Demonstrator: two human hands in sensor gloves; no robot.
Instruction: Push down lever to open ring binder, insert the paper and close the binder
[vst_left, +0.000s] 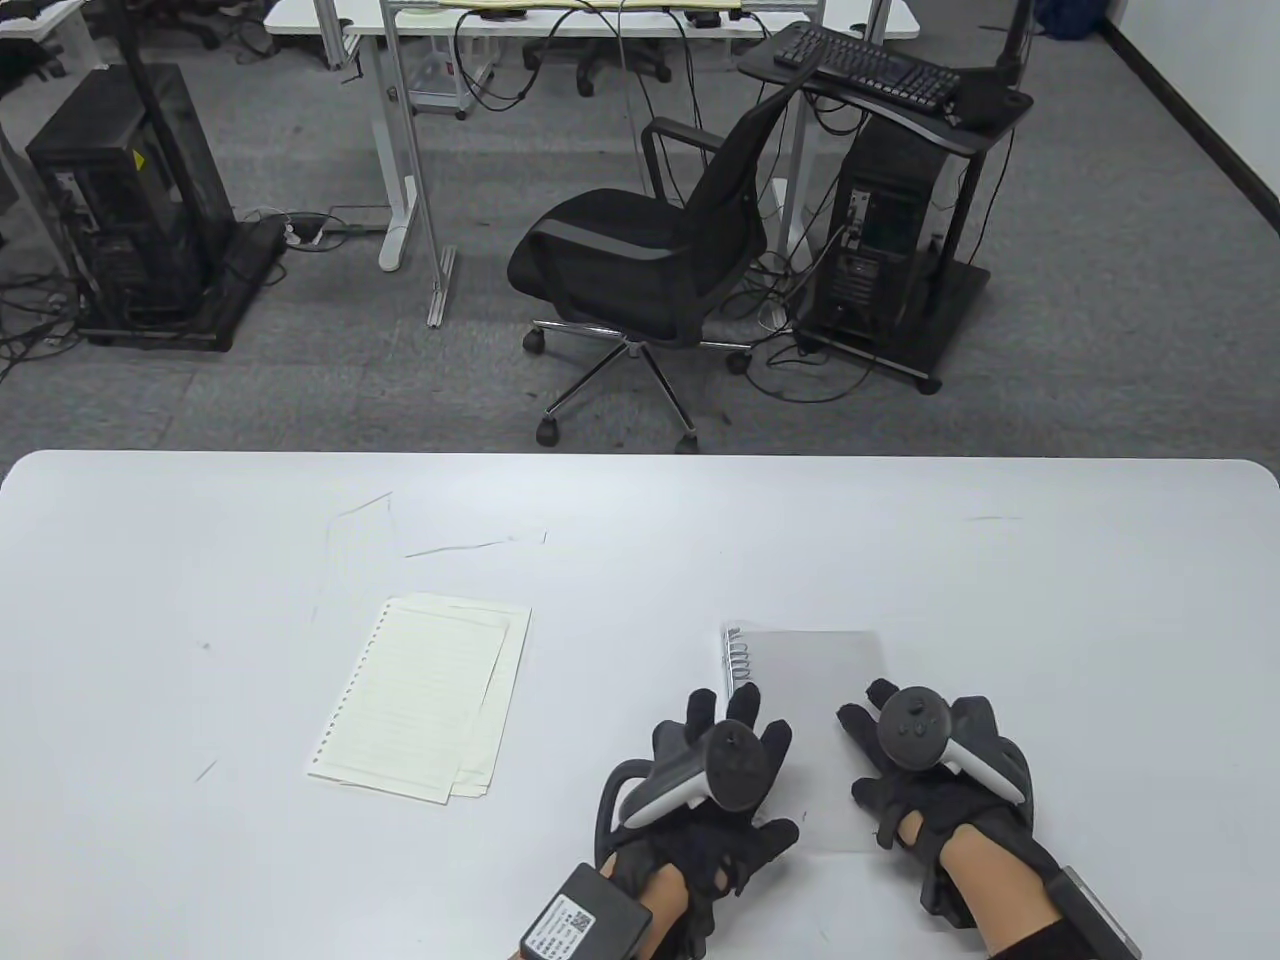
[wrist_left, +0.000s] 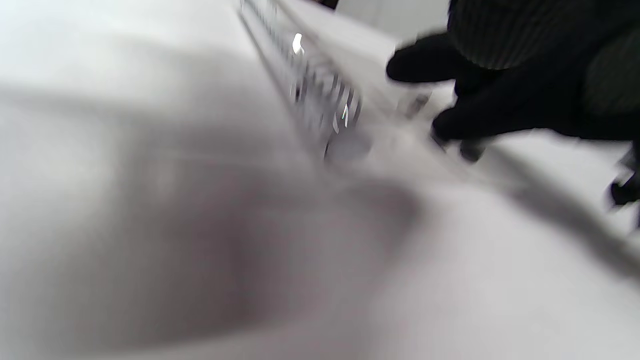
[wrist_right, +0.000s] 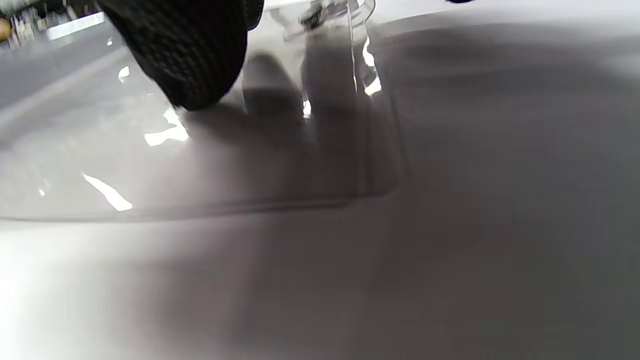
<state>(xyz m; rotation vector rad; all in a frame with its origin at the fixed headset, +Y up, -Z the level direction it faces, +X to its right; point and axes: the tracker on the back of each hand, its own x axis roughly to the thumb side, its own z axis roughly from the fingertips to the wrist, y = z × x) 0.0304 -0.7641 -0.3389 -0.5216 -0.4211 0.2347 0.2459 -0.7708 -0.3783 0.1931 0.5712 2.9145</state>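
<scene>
A ring binder (vst_left: 812, 662) with a clear cover lies flat on the white table (vst_left: 1000, 560), its metal rings (vst_left: 740, 658) along its left edge. My left hand (vst_left: 722, 728) lies over the lower part of the ring spine with spread fingers. In the blurred left wrist view its fingertips (wrist_left: 450, 122) sit beside the near end of the ring row (wrist_left: 320, 95). My right hand (vst_left: 868, 722) rests flat on the cover's right half, and one fingertip (wrist_right: 192, 75) presses on the clear cover (wrist_right: 150, 165). A stack of lined, punched paper (vst_left: 420, 700) lies left of the binder, untouched.
Bare table surface runs between the paper and the binder and along the far side. Past the table's far edge stand a black office chair (vst_left: 640, 260) and computer towers (vst_left: 890, 230) on the carpet.
</scene>
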